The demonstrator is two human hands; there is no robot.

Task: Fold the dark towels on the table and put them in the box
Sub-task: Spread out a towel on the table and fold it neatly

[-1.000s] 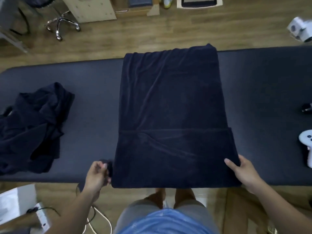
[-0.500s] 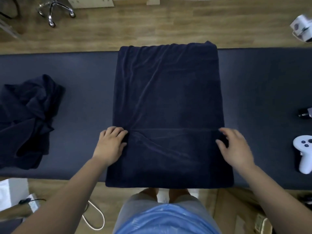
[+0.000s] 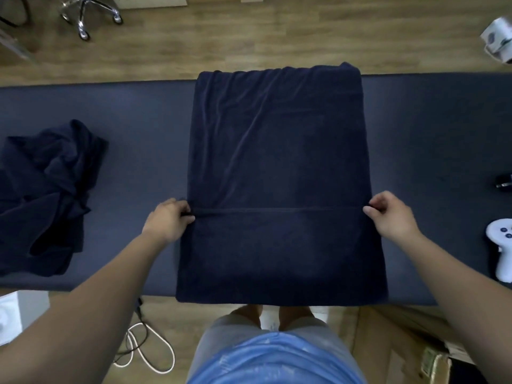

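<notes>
Cardboard box (image 3: 401,342) sits on the floor at the lower right, under the table's near edge; its inside cannot be seen. On the table (image 3: 138,128) a dark towel (image 3: 277,151) lies flat from far edge to near edge, with a fold line across it. The left hand (image 3: 169,217) has its grip clamped on the left end of that fold, and the right hand (image 3: 393,214) pinches the right end. A crumpled towel (image 3: 47,189) is heaped well to the left. A white controller (image 3: 502,245) rests at the right. Beyond are a wooden floor (image 3: 277,37) and a chair base (image 3: 88,12).
</notes>
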